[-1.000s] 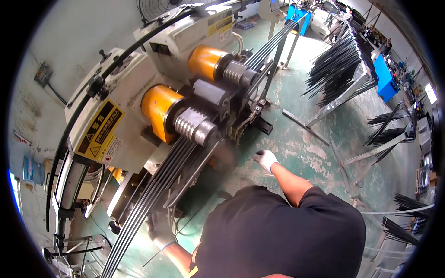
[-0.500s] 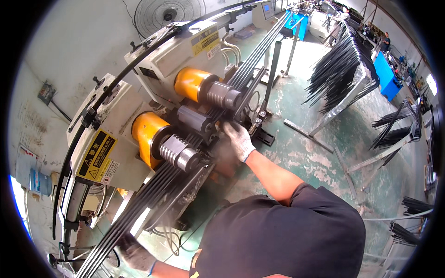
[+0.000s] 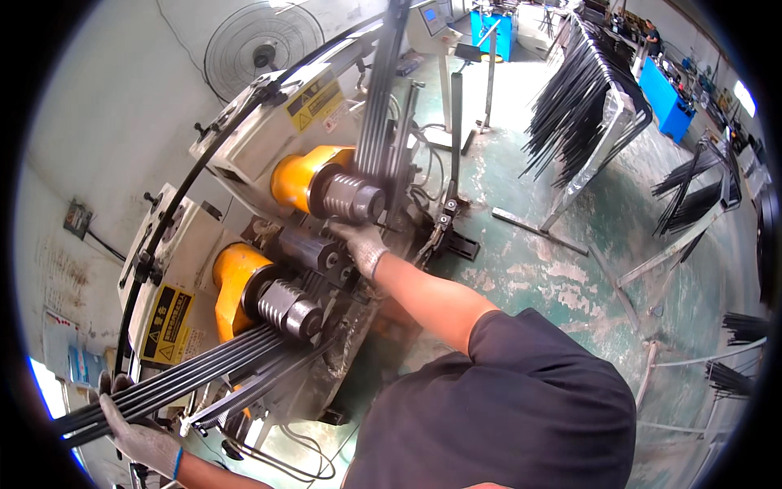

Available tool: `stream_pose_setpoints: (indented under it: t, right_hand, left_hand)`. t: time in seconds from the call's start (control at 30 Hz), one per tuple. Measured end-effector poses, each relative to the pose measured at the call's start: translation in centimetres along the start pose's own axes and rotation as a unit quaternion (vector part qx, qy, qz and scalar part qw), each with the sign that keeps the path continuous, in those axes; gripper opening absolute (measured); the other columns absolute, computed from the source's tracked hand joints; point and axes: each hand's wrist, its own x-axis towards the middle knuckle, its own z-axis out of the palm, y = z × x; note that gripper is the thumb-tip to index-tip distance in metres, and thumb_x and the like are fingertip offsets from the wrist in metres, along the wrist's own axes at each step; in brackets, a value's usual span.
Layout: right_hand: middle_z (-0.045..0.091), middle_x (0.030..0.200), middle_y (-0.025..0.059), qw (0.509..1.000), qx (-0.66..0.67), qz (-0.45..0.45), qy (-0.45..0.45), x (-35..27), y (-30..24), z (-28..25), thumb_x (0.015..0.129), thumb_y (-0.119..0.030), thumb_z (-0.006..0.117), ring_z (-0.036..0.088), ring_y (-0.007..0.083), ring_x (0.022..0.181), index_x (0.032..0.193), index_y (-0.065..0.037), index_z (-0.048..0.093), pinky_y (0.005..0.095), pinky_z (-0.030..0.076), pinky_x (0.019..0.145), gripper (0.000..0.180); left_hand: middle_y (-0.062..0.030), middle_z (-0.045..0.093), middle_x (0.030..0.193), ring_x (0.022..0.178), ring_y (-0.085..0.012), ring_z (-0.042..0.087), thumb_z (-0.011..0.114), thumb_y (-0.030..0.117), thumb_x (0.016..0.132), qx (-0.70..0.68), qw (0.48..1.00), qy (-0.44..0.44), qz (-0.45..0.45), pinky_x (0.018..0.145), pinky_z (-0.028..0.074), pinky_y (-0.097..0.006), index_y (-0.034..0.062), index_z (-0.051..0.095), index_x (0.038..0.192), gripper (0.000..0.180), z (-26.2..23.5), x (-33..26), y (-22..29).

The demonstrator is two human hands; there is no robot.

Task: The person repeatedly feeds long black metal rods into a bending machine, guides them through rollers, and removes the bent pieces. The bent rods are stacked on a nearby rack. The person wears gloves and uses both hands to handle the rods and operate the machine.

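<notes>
Rods [image 3: 187,377] have swung; two hands [image 3: 142,438], left one holding; two ribbed rollers [image 3: 350,198].

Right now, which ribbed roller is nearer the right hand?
The upper roller: in view, the right hand appears just below it, farther from the lower roller.

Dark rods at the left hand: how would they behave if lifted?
Probably stiff: the rods run nearly straight to the left hand. Separate lengths side by side, they may slide against one another. Being long, they could tip endwise.
</notes>
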Motion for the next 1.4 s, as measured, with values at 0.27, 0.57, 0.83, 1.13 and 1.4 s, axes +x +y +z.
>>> stream_pose_setpoints:
  t: [0.27, 0.57, 0.83, 1.13, 1.4]
  right_hand:
    - [0.072, 0.099, 0.0060, 0.999, -0.009, 0.022, -0.035, -0.6, -0.9, 0.2, 0.092, -0.014, 0.077, 0.067, 0.0135, 0.080, 0.116, 0.000, 0.069, 0.0310, 0.054, 0.067, 0.029]
    - [0.069, 0.098, 0.0058, 0.999, -0.044, -0.006, -0.026, -0.7, -1.7, -0.3, 0.091, -0.013, 0.077, 0.061, 0.0138, 0.074, 0.122, -0.002, 0.066, 0.0304, 0.049, 0.061, 0.035]
    - [0.072, 0.099, 0.0032, 0.995, -0.080, 0.035, -0.052, -1.4, -2.9, -0.7, 0.092, -0.017, 0.075, 0.066, 0.0119, 0.080, 0.119, -0.006, 0.070, 0.0303, 0.054, 0.066, 0.029]
    - [0.063, 0.082, 0.0022, 0.999, -0.027, 0.020, -0.040, -0.6, -1.5, -0.8, 0.089, -0.018, 0.079, 0.051, 0.0111, 0.060, 0.120, -0.002, 0.068, 0.0307, 0.043, 0.053, 0.036]
    - [0.067, 0.087, 0.0020, 0.998, -0.023, 0.028, -0.046, -1.4, -2.5, -0.5, 0.091, -0.016, 0.077, 0.057, 0.0112, 0.066, 0.118, -0.002, 0.070, 0.0305, 0.047, 0.057, 0.031]
  left_hand:
    - [-0.0147, 0.070, 0.108, 0.093, -0.0202, 0.069, 0.062, 0.028, 0.105, 0.104, 0.971, -0.167, 0.133, 0.083, 0.057, -0.034, -0.0064, 0.066, 0.124, 0.039, 6.7, 3.0, 1.7]
    - [-0.0072, 0.059, 0.083, 0.074, -0.0141, 0.056, 0.058, 0.020, 0.103, 0.202, 0.921, -0.274, 0.190, 0.074, 0.050, -0.032, -0.0006, 0.056, 0.122, 0.029, 17.1, -0.7, 3.6]
    - [-0.0037, 0.059, 0.087, 0.076, -0.0127, 0.053, 0.062, 0.020, 0.101, 0.134, 0.939, -0.282, 0.142, 0.073, 0.048, -0.029, -0.0005, 0.059, 0.116, 0.025, 17.1, 0.1, 2.1]
    - [-0.0038, 0.057, 0.087, 0.076, -0.0123, 0.052, 0.063, 0.020, 0.101, 0.127, 0.943, -0.277, 0.136, 0.074, 0.047, -0.029, -0.0017, 0.060, 0.114, 0.026, 17.1, 0.1, 1.8]
    - [-0.0044, 0.057, 0.089, 0.078, -0.0126, 0.053, 0.064, 0.021, 0.100, 0.131, 0.940, -0.281, 0.141, 0.076, 0.048, -0.029, -0.0031, 0.060, 0.118, 0.030, 16.9, 0.7, 1.4]
